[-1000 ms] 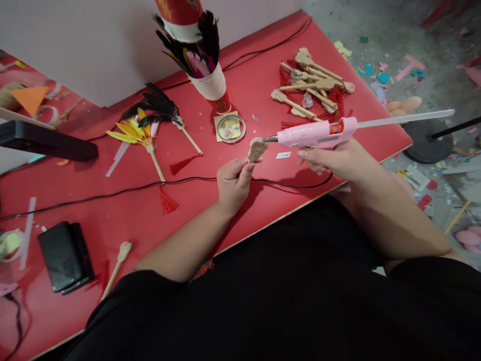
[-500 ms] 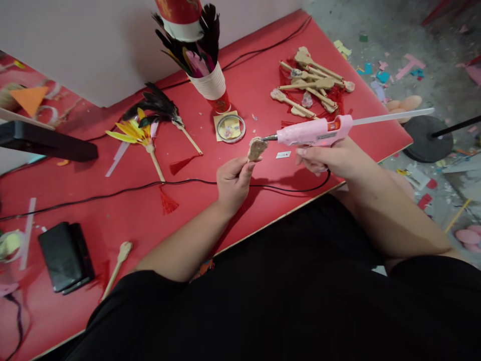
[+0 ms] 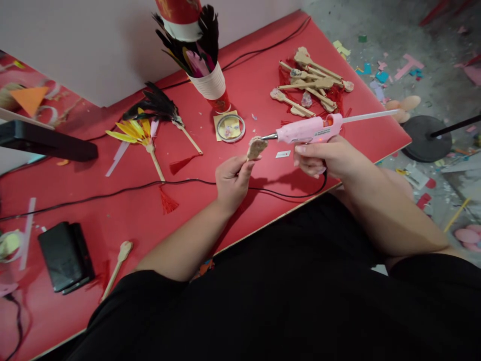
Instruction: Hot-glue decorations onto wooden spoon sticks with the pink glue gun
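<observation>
- Left hand [image 3: 230, 183]: fingers clamped on the wooden piece [image 3: 256, 149]; a low pinch, clear of the presumably hot nozzle [image 3: 269, 136], is advisable.
- Right hand [image 3: 334, 155]: clamped on the pink glue gun [image 3: 308, 131]; a light, even squeeze suits small surfaces.
- Wooden piece: projects above the left hand's fingertips, beside the nozzle.
- Glue gun: body above the right hand's fingers, nozzle leftward.

Top cup [image 3: 179, 15] runs off the upper edge, the glue gun [image 3: 308, 131]'s grip is mostly lost behind the right fingers [image 3: 310, 161], and the white tag [image 3: 283, 154]'s print is way too tiny to read, sorry.
</observation>
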The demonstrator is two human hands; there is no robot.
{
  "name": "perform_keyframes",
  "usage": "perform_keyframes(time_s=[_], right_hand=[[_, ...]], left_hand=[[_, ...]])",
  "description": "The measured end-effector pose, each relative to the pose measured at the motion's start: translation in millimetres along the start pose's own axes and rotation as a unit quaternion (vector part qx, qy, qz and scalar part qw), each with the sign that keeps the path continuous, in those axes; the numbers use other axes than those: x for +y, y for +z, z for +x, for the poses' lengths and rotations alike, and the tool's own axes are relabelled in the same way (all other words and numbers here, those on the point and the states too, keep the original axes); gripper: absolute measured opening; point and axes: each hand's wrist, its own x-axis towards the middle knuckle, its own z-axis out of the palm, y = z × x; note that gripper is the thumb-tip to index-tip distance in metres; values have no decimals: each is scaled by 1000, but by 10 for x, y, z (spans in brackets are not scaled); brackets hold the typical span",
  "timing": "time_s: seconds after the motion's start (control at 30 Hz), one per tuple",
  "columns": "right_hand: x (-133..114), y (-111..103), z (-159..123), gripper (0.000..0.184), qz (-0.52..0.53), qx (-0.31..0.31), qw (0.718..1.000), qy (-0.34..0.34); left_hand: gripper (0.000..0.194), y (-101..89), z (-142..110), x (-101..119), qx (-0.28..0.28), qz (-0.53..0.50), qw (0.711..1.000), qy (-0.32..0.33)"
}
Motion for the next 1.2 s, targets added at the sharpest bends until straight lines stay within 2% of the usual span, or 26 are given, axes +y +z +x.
perform_keyframes(time_s=[0.2,0.27,0.33,0.37,0.43,0.53,0.63,0.7,0.83,1.0,1.1,1.2], right_hand=[[59,32,122,56,82,-31,996,33],[38,26,146,57,102,-40,993,38],[3,13,156,57,115,-34,992,37],[-14,5,158,57,117,-26,992,36],[-36,-8,156,57,117,-9,993,36],[-32,-11,147,58,106,6,994,37],[-15,23,127,60,86,-2,996,36],[-18,65,109,58,80,-12,996,35],[-50,164,91,44,64,-20,995,71],[-17,275,125,41,41,-14,994,99],[31,309,136,42,37,-12,994,101],[62,307,141,40,31,-13,994,109]], left_hand=[[60,-101,142,-71,4,37,999,-30],[55,-200,206,-57,-4,63,997,-38],[45,-364,225,-18,-40,106,992,-46],[40,-476,206,3,-59,135,988,-48],[31,-758,95,28,-58,202,976,-61],[35,-1287,-240,2,-5,321,943,-88],[36,-1844,-679,-27,64,429,898,-75],[28,-2182,-955,2,95,475,868,-109],[32,-2727,-1312,118,136,518,824,-185],[39,-3158,-1439,69,172,510,798,-271],[50,-3281,-1447,-41,174,501,788,-314],[65,-3321,-1431,-136,178,485,787,-337]])
